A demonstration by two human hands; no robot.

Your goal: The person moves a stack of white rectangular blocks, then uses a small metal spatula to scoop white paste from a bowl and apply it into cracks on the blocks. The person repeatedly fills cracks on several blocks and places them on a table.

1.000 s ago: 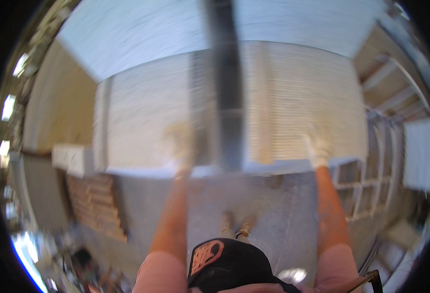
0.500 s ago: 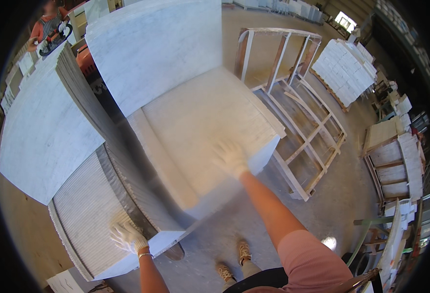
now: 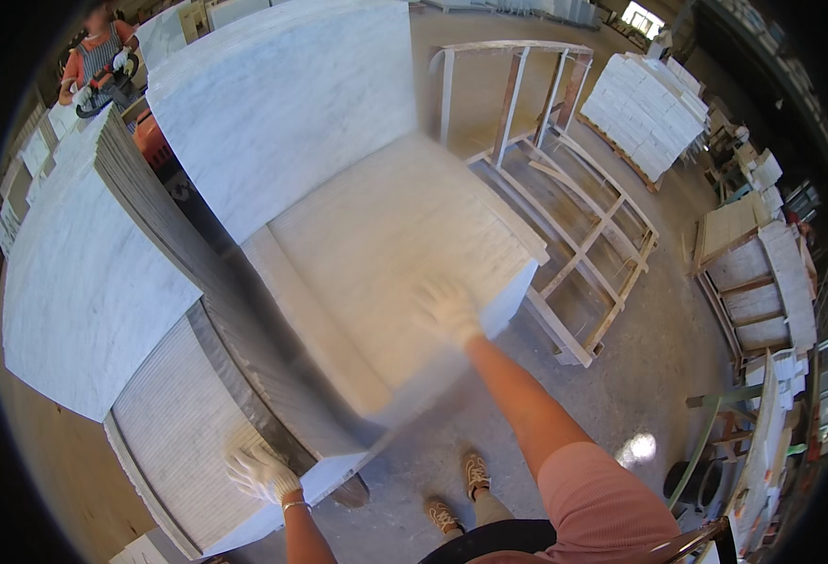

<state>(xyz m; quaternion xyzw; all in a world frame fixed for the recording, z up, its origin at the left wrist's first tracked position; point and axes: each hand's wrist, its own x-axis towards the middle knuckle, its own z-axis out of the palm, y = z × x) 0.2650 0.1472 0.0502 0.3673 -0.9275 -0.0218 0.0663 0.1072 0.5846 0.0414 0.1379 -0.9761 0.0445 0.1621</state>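
Marble slab [image 3: 386, 273] under gloved right hand [image 3: 447, 308], left hand [image 3: 262, 472] on stack edge [image 3: 184, 442]

Head camera looks steeply down over stacked marble slabs [image 3: 245, 122].

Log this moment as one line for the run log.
left hand: gloved, flat on stacked slabs | right hand: gloved, on tilted marble slab | rack: beside

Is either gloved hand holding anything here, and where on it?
No clear grip: the right hand lies flat on the pale slab's face near its lower edge; the left hand rests at the ribbed stack's lower corner.
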